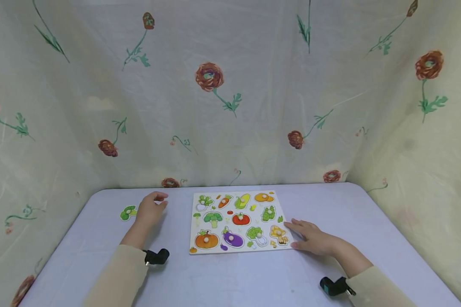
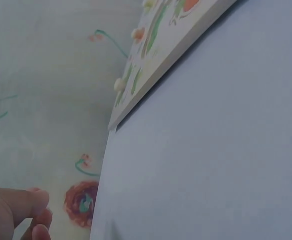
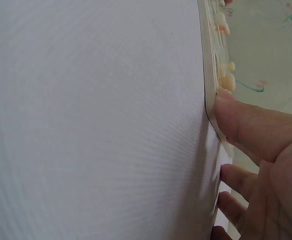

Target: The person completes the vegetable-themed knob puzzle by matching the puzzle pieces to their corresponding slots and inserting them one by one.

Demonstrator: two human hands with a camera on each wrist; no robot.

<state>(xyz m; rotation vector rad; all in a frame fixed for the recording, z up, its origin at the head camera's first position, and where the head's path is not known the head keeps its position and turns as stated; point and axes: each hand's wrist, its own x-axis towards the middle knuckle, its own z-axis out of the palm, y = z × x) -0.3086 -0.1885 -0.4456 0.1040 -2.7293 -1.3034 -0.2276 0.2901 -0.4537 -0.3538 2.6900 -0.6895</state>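
Note:
A wooden vegetable peg puzzle board lies flat on the table, with small knobs standing up from its pieces. My right hand is at its right edge: the thumb touches the near right corner, and the fingers reach along that side. To the left of the board, my left hand is above the table, its fingers loosely bent, and nothing shows between them. A loose broccoli piece lies just left of this hand, partly hidden by it. On the board, a printed broccoli shows in the middle row.
The table has a pale cloth cover with a rounded far right corner. Flower-patterned curtains hang behind and at both sides. A black wrist camera sits on the left sleeve, another black camera on the right sleeve.

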